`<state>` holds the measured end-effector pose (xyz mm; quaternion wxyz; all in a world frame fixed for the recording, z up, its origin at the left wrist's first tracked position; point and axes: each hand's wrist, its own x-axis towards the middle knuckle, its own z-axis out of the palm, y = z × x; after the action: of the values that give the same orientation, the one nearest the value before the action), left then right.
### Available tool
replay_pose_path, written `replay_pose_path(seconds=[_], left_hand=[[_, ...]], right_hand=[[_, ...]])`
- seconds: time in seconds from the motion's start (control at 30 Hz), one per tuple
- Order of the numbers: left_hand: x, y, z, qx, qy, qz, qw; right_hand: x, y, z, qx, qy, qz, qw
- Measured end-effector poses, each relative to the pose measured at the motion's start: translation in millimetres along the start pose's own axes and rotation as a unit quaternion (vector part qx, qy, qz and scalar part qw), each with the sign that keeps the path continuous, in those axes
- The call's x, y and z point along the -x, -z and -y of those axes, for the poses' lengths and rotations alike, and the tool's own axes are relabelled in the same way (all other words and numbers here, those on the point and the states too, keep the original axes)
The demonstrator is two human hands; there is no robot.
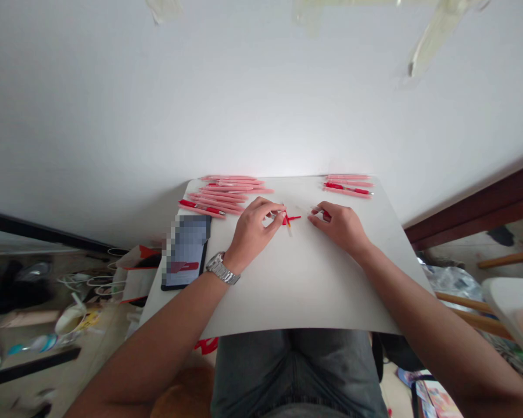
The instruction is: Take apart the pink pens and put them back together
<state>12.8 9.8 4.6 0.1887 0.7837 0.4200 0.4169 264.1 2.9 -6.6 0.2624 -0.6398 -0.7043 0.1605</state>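
My left hand (259, 223), with a metal watch at its wrist, is closed in a pinch above the middle of the table. Between its thumb and forefinger are red pen parts (295, 217), one short and red, and a thin refill-like piece (289, 227) crossing it. To the right, my right hand (342, 225) is also closed, its fingertips round a slim pen piece with a silvery end (316, 208). Blur and the curled fingers hide most of that piece. The two hands are apart, a small gap between their fingertips.
Several pink and red pens (226, 194) lie in a pile at the table's back left. A smaller group of pens (348, 186) lies at the back right. A tablet (186, 252) rests on the left edge of the white table (305, 290). A wall stands behind.
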Motion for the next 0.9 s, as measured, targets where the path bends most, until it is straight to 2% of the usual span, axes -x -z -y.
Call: replay_pose_path(seconds=[0.37, 0.9], left_hand=[[-0.3, 0.3, -0.5, -0.006, 0.003, 0.002, 1.0], [-0.6, 0.8, -1.1, -0.007, 0.003, 0.003, 1.0]], right_hand=[[3.4, 0.4, 5.1, -0.004, 0.011, 0.042, 0.999], [4.7, 1.8, 7.1, -0.02, 0.039, 0.046, 0.998]])
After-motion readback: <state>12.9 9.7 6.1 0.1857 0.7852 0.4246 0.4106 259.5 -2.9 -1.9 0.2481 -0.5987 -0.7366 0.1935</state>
